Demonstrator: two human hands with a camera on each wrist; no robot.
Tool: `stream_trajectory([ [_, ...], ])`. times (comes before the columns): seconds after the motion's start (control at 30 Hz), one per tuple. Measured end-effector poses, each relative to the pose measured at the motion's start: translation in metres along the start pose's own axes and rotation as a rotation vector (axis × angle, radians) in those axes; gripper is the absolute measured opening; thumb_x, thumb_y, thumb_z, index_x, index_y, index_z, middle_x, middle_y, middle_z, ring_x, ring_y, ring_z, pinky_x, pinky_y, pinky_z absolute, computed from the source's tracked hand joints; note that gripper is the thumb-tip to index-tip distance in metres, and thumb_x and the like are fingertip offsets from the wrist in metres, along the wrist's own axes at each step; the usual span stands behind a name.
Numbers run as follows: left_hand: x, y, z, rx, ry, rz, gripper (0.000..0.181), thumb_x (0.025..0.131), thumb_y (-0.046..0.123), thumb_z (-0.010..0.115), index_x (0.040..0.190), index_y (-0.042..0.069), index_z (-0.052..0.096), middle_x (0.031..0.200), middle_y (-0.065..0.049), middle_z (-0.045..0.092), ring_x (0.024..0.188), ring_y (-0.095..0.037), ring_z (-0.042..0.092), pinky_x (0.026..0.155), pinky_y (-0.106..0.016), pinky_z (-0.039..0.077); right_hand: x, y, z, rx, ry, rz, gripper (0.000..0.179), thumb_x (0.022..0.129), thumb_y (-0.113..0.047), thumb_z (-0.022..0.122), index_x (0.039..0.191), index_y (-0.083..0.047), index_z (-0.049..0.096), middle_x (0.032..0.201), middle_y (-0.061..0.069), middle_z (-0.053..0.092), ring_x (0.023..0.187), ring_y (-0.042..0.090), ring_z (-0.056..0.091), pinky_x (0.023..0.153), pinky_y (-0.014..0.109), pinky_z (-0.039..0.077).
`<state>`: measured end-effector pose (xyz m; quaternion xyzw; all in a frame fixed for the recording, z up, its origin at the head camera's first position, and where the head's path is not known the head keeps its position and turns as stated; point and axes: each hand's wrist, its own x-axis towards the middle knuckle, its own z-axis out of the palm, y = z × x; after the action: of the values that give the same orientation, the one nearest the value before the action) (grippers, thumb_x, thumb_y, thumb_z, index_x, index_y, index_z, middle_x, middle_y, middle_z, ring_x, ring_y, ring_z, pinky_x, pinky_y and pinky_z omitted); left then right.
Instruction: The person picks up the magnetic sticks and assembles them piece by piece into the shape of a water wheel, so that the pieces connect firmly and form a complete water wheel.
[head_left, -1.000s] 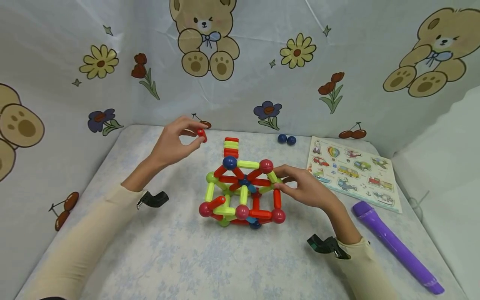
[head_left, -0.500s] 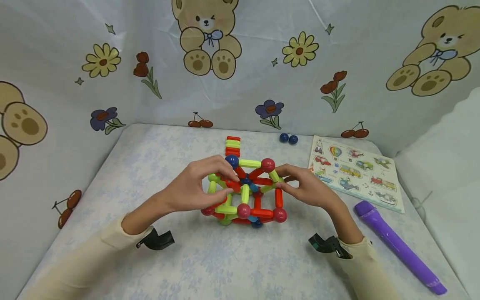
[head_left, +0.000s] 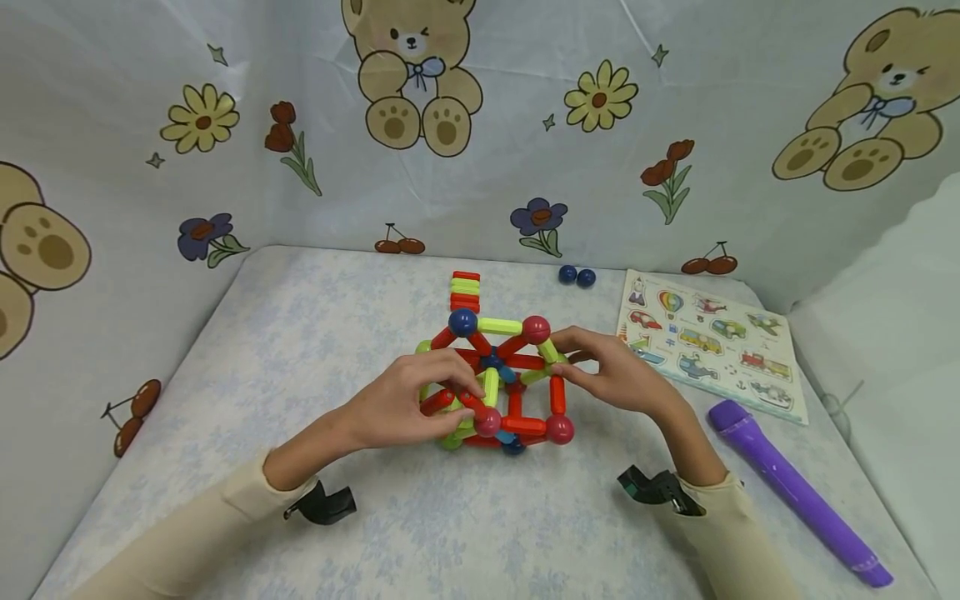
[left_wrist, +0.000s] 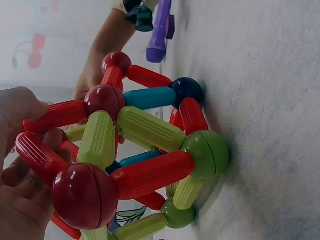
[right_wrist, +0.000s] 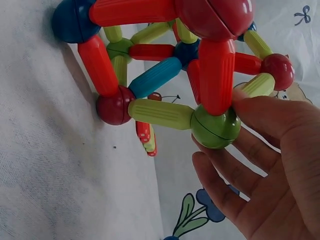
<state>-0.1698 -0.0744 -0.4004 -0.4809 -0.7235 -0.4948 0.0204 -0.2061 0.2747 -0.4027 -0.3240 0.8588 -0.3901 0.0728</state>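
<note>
A frame of magnetic sticks and balls (head_left: 522,426) stands on the table in red, lime green and blue. My left hand (head_left: 408,400) pinches a red magnetic stick (left_wrist: 62,115) between thumb and fingers. One end of this stick meets a dark red ball (left_wrist: 104,102) at the frame's near upper corner. Another red stick (left_wrist: 41,156) juts from the neighbouring red ball (left_wrist: 82,196), close to the left fingers. On the other side, my right hand (head_left: 611,375) grips a green ball (right_wrist: 216,126) at the frame's right corner, thumb above and fingers beneath.
Behind the frame lies a short row of red and lime sticks (head_left: 465,292). Two loose blue balls (head_left: 577,276) sit near the back edge. At the right are a picture board (head_left: 712,342) and a purple toy microphone (head_left: 798,492). A patterned cloth (head_left: 465,200) hangs behind the table.
My left hand has brought the red stick from the back left, over the frame, down to the near red ball. The right hand has kept its grip on the green ball.
</note>
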Motion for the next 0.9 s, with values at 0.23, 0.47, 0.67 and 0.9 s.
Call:
stream_trajectory([
  [0.23, -0.003, 0.000, 0.002, -0.009, 0.010, -0.009, 0.026, 0.091, 0.003, 0.084, 0.115, 0.011, 0.078, 0.112, 0.006, 0.073, 0.103, -0.011, 0.066, 0.080, -0.030, 0.057, 0.003, 0.011, -0.024, 0.100, 0.029, 0.051, 0.038, 0.115, -0.015, 0.051, 0.150, -0.003, 0.057, 0.144, 0.015, 0.066, 0.128, 0.027, 0.067, 0.103, 0.031, 0.058],
  [0.47, -0.006, -0.001, -0.001, 0.012, 0.011, -0.046, 0.026, 0.092, 0.006, 0.085, 0.115, 0.012, 0.078, 0.113, 0.008, 0.073, 0.104, -0.010, 0.065, 0.078, -0.029, 0.056, 0.047, 0.057, -0.058, -0.192, 0.183, 0.313, 0.045, 0.113, -0.026, 0.058, 0.150, 0.000, 0.057, 0.147, 0.025, 0.060, 0.135, 0.044, 0.058, 0.111, 0.056, 0.052],
  [0.67, -0.008, -0.003, 0.000, 0.013, 0.018, -0.063, 0.023, 0.093, 0.008, 0.084, 0.115, 0.014, 0.079, 0.113, 0.007, 0.074, 0.105, -0.011, 0.065, 0.073, -0.028, 0.054, 0.076, 0.105, -0.061, -0.362, 0.122, 0.432, 0.052, 0.110, -0.012, 0.060, 0.158, 0.003, 0.047, 0.164, 0.034, 0.036, 0.150, 0.055, 0.036, 0.121, 0.069, 0.033],
  [0.9, -0.012, -0.003, -0.003, 0.013, 0.022, -0.071, 0.026, 0.094, 0.009, 0.085, 0.119, 0.013, 0.078, 0.116, 0.004, 0.075, 0.104, -0.013, 0.066, 0.071, -0.029, 0.054, 0.086, 0.120, -0.050, -0.384, 0.170, 0.548, 0.048, 0.109, -0.014, 0.063, 0.154, 0.000, 0.051, 0.157, 0.033, 0.044, 0.138, 0.051, 0.050, 0.115, 0.065, 0.042],
])
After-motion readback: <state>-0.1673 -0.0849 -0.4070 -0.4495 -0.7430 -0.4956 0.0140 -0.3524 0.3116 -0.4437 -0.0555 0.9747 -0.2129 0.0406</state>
